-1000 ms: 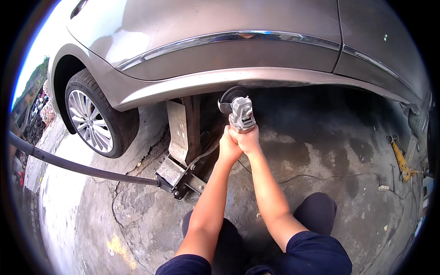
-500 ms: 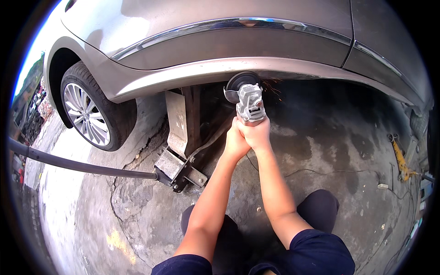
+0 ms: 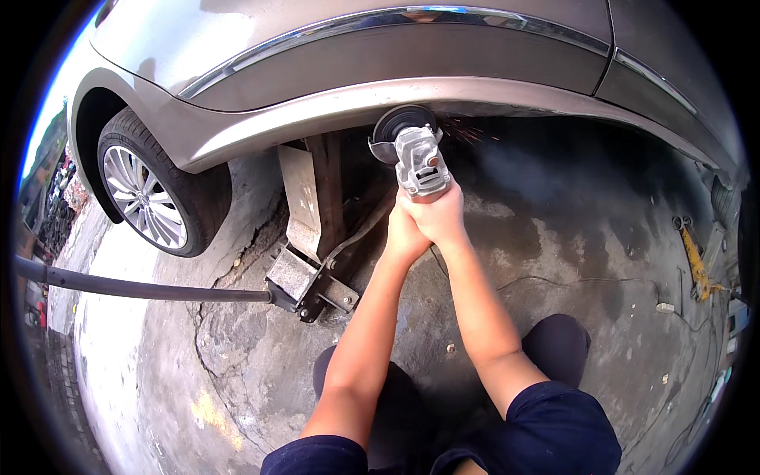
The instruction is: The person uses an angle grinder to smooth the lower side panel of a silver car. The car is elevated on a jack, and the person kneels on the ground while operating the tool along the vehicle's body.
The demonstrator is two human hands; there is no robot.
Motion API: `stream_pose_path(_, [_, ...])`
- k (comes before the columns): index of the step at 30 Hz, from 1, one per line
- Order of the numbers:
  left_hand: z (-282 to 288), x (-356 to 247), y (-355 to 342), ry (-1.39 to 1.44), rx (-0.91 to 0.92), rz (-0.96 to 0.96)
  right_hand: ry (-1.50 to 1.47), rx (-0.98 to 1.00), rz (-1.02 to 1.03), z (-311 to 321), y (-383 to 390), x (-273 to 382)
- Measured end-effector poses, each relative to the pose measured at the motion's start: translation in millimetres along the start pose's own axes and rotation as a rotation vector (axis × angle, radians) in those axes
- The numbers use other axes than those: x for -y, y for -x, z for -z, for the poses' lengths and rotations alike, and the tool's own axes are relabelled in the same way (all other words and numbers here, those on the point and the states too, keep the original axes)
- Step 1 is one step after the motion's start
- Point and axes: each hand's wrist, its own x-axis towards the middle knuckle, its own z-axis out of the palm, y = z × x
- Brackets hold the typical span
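Note:
An angle grinder (image 3: 420, 162) with a dark disc and a grey metal guard is held out in front of me in both hands. My left hand (image 3: 405, 229) and my right hand (image 3: 443, 215) are wrapped together round its body, just behind the silver gear head. The disc (image 3: 402, 123) meets the lower edge of the car's sill (image 3: 317, 109). Orange sparks (image 3: 467, 131) fly off to the right beneath the sill, and faint smoke hangs below it. The fingers are partly hidden behind the tool.
A floor jack (image 3: 313, 277) with a long handle (image 3: 158, 289) stands under the car, left of my arms. Further left is a wheel (image 3: 146, 190). A yellow metal tool (image 3: 697, 260) lies at the right. A thin cable (image 3: 546, 279) crosses the cracked concrete floor (image 3: 261, 372).
The grinder and both hands have shifted a little left and up in the picture. The car also appears slightly higher. Sparks still fly to the right, and the smoke shows more plainly.

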Motion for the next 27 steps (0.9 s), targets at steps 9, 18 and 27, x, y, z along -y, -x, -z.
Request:
stream_pose_path(9, [-14.1, 14.2, -4.3, -0.01, 0.009, -0.019, -0.118, -0.044, -0.006, 7.2, -3.4, -10.8])
stream_pose_path(18, [-24.8, 22.1, -2.5, 0.003, -0.056, -0.042, -0.088, 0.044, -0.006, 17.3, -6.7, -33.5])
stream_pose_path(27, [-19.2, 20.2, -5.8, 0.053, 0.014, -0.059, 0.306, 0.099, -0.018, 10.1, -1.7, 6.3])
